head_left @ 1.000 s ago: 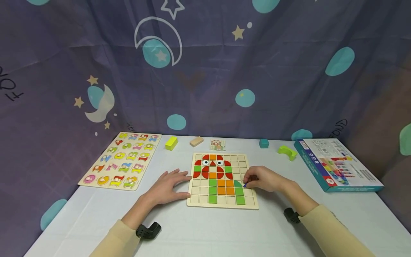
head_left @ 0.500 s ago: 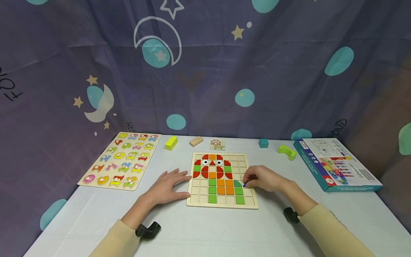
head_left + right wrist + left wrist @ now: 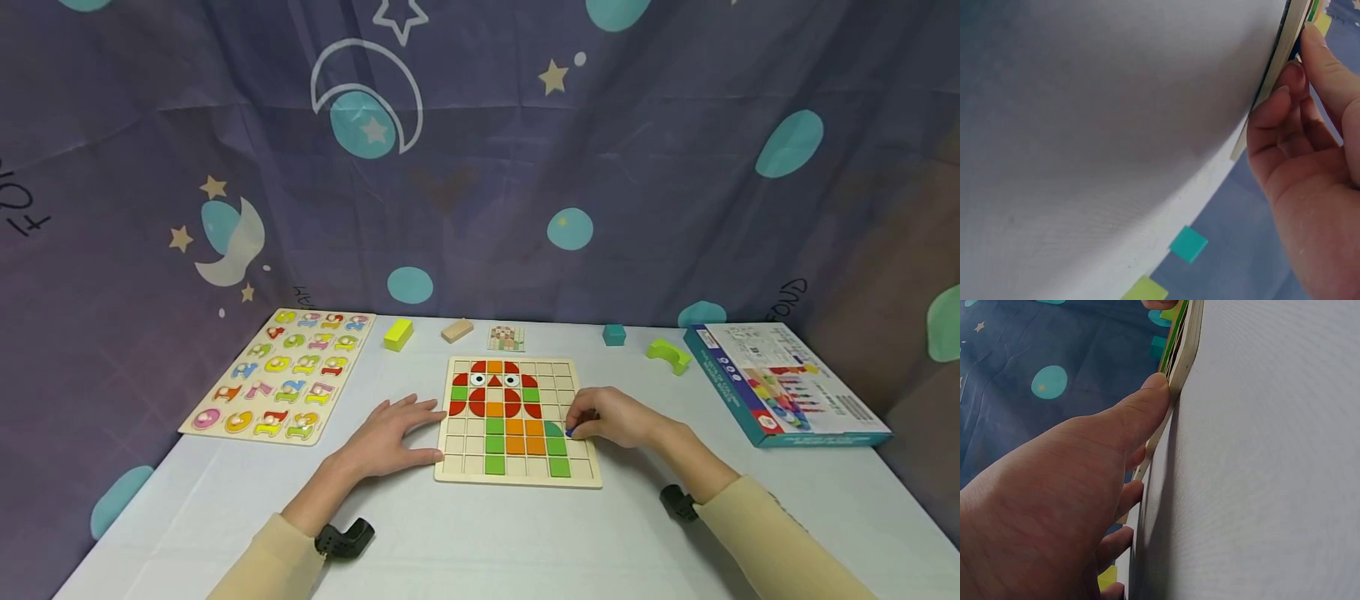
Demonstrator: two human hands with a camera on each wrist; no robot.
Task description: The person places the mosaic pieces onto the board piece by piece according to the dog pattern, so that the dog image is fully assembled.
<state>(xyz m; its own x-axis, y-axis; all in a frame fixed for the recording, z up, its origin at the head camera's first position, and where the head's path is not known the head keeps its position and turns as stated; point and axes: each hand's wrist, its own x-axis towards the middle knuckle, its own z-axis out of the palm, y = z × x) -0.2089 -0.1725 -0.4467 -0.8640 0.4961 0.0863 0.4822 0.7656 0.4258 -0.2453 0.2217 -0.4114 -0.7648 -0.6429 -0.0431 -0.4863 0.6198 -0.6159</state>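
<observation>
A wooden grid board (image 3: 457, 467) lies flat on the white table, bearing red, orange and green tiles in an owl-like pattern. My left hand (image 3: 393, 438) rests at the board's left edge with its fingers spread; in the left wrist view its thumb (image 3: 1147, 403) touches the rim. At the right side my right hand (image 3: 617, 417) pinches a small dark blue piece (image 3: 569, 432) low over the grid, beside a green quarter-round tile (image 3: 553, 429). Most of that blue piece is hidden by the fingers, so its shape is unclear.
Behind the board lie a small pattern card (image 3: 506, 337), a yellow block (image 3: 398, 334), a plain wooden block (image 3: 457, 331), a teal cube (image 3: 614, 335) and a lime arch (image 3: 668, 356). A number puzzle board (image 3: 247, 392) is at left, a flat box (image 3: 795, 383) at right.
Both hands stay nearly in place. The blue piece stays between the right fingers, tilting slightly at most. The whole view shifts a few pixels left.
</observation>
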